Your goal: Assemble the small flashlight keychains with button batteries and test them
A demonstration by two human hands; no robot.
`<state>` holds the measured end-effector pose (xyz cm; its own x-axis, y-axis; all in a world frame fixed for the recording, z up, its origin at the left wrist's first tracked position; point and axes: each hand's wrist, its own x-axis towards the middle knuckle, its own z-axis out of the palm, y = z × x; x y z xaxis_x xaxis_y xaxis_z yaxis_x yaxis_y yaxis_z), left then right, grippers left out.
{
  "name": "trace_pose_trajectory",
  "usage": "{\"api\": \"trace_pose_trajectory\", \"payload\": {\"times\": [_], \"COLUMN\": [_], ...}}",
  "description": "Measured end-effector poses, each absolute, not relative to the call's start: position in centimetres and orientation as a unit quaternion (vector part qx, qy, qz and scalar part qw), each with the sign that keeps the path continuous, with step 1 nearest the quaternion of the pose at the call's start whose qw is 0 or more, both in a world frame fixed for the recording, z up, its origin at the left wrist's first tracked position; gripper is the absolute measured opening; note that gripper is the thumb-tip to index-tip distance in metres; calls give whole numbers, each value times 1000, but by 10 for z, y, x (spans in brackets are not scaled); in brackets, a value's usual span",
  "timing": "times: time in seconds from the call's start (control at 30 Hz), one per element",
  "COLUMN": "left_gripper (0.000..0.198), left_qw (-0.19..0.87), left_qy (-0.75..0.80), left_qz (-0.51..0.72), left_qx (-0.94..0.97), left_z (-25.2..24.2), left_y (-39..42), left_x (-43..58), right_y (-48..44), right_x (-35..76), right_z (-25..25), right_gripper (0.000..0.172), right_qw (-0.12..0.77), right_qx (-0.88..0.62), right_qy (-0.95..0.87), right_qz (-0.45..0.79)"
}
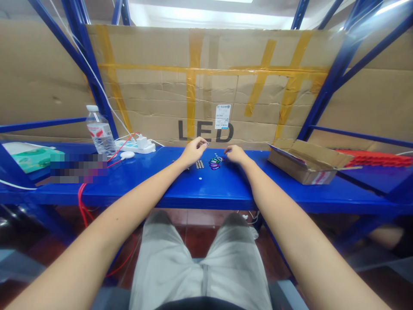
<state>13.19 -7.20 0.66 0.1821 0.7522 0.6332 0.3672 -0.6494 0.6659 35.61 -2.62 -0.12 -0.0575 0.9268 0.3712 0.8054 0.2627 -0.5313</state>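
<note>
Both arms stretch forward over a blue shelf. My left hand is curled, its fingertips pinched together on something too small to name, just above a small cluster of metal beads. One loose white bead lies nearer me. My right hand rests with fingers bent down, touching a bunch of small coloured rings in green, purple and blue that lies between the two hands.
A taped cardboard sheet marked LED stands behind. A water bottle, white power strip and red cable are at left; an open cardboard box at right. Blue rack posts flank the shelf.
</note>
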Motion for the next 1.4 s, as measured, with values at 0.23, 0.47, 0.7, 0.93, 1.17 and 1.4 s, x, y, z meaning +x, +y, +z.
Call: {"api": "trace_pose_trajectory", "payload": {"times": [0.23, 0.47, 0.7, 0.93, 1.17, 1.4], "left_gripper": [10, 12, 11, 11, 11, 13], "left_qw": [165, 125, 106, 95, 80, 54], "left_qy": [397, 412, 410, 407, 401, 400], "left_qz": [510, 491, 485, 481, 459, 464], "left_qx": [745, 757, 765, 771, 788, 789], "left_z": [7, 10, 10, 9, 8, 8], "left_y": [-72, -78, -78, -77, -77, -76], "left_x": [129, 128, 127, 127, 126, 123], "right_y": [-26, -29, -27, -40, -44, -53], "right_x": [359, 361, 361, 350, 319, 302], "right_z": [-7, 0, -2, 7, 1, 3], "right_gripper": [17, 17, 24, 16, 16, 15], "right_qw": [223, 128, 103, 338, 403, 419], "right_qx": [-608, -686, -667, -562, -439, -399], "right_qy": [-757, -712, -738, -710, -747, -794], "right_qz": [86, 70, 17, 257, 295, 186]}}
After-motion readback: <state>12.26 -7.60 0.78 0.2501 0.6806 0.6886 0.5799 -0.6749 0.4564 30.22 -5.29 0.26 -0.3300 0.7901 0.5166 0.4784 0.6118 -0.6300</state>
